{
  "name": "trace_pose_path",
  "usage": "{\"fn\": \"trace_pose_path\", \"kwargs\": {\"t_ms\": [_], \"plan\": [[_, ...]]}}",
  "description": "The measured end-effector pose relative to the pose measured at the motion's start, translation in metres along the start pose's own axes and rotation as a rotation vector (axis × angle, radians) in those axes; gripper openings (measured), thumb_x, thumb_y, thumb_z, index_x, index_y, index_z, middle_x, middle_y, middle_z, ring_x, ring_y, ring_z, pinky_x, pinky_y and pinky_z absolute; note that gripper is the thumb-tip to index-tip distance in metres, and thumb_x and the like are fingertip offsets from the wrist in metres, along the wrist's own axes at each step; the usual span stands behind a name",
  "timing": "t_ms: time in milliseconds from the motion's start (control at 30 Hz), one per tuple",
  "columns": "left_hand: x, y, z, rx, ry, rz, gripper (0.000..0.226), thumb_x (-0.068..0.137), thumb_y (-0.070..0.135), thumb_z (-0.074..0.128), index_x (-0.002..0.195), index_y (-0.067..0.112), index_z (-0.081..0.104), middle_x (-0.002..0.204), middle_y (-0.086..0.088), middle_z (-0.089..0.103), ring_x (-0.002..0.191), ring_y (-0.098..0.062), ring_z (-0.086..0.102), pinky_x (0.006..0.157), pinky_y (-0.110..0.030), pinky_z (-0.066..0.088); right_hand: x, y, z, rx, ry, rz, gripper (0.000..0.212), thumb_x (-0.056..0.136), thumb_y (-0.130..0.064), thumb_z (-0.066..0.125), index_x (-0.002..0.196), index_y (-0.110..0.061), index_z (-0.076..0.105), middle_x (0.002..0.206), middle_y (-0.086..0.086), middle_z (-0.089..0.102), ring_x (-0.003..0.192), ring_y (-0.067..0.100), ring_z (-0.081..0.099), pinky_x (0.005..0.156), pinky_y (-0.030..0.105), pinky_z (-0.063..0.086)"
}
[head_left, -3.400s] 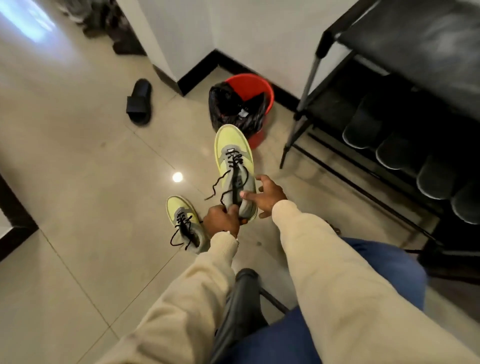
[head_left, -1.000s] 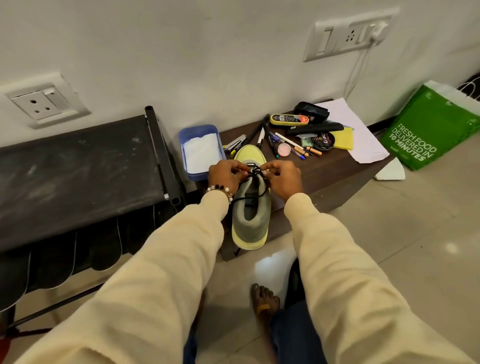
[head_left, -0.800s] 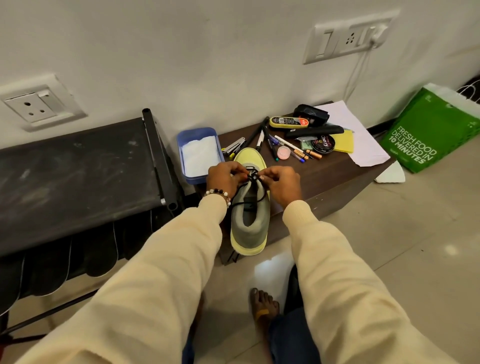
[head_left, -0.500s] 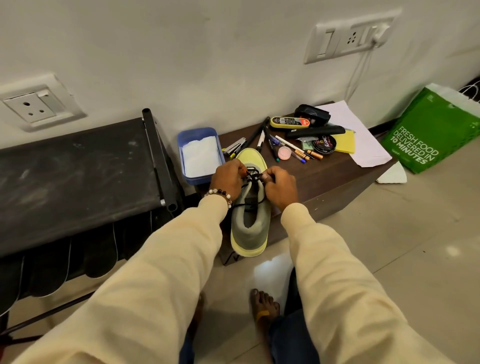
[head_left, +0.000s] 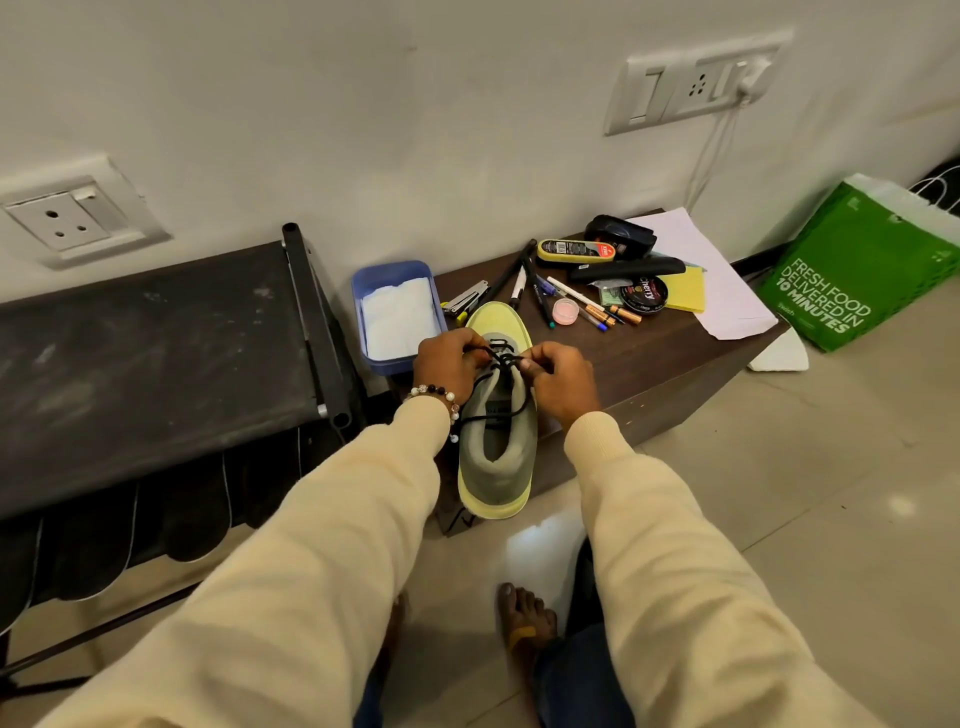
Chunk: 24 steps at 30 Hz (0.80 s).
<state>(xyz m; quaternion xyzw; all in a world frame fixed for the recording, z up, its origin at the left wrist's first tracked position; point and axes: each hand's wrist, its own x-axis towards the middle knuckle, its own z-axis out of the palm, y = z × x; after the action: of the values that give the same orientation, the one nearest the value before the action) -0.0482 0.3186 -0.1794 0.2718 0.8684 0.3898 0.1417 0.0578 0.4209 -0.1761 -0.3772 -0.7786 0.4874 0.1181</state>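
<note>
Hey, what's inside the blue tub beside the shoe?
A crumpled white cloth or tissue fills the blue tub beside the shoe. Whatever lies beneath it is covered.

blue tub (head_left: 397, 312) beside pens (head_left: 571, 299) and polish tin (head_left: 644, 295).

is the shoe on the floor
No, the yellow-green shoe lies on the brown low table, heel jutting past its edge, with the left hand and right hand pinching its black lace.
</note>
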Motion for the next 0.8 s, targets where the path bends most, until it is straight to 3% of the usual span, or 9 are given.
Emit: {"fn": "trace_pose_path", "kwargs": {"t_ms": [167,333,433,600,800], "plan": [[0.004,0.004,0.001,0.070,-0.010,-0.056,0.019,0.096,0.013,0.055,0.109,0.006,0.067,0.106,-0.014,0.068,0.102,-0.029,0.062,0.092,-0.036,0.049,0.002,-0.004,0.002,-0.025,0.009,0.028,0.010,0.094,-0.011,0.055,0.100,-0.010,0.063,0.093,0.003,0.061,0.089,0.014,0.056,0.078,0.027,0.044],[-0.007,0.003,-0.006,-0.163,0.060,-0.139,0.016,0.086,0.017,0.070,0.098,0.013,0.061,0.088,-0.003,0.065,0.086,-0.022,0.064,0.083,-0.038,0.055,-0.007,0.006,-0.004,0.343,0.130,0.112,0.016,0.086,0.001,0.063,0.090,-0.014,0.062,0.090,0.010,0.068,0.087,0.025,0.069,0.077,0.039,0.059],[-0.018,0.003,-0.008,-0.149,0.039,-0.073,0.010,0.085,0.014,0.071,0.095,0.010,0.070,0.094,-0.007,0.070,0.087,-0.019,0.064,0.086,-0.034,0.053,-0.012,0.011,-0.004,0.203,0.075,-0.009,0.017,0.084,0.001,0.065,0.087,-0.016,0.069,0.087,0.003,0.071,0.087,0.018,0.068,0.084,0.035,0.057],[-0.021,0.003,-0.010,-0.188,-0.061,-0.011,0.018,0.086,0.005,0.067,0.100,0.014,0.075,0.104,-0.005,0.071,0.097,-0.020,0.064,0.094,-0.039,0.052,-0.012,0.002,-0.006,0.071,-0.007,-0.112,0.026,0.089,-0.004,0.060,0.102,-0.023,0.072,0.099,0.000,0.070,0.095,0.012,0.063,0.091,0.028,0.050],[-0.016,0.004,-0.007,-0.079,-0.045,0.040,0.009,0.088,0.011,0.066,0.093,0.015,0.072,0.093,-0.002,0.071,0.090,-0.019,0.065,0.089,-0.038,0.054,-0.006,0.000,-0.008,0.014,-0.067,-0.110,0.017,0.089,-0.005,0.060,0.096,-0.017,0.071,0.094,-0.001,0.070,0.091,0.012,0.064,0.090,0.031,0.053]]}}
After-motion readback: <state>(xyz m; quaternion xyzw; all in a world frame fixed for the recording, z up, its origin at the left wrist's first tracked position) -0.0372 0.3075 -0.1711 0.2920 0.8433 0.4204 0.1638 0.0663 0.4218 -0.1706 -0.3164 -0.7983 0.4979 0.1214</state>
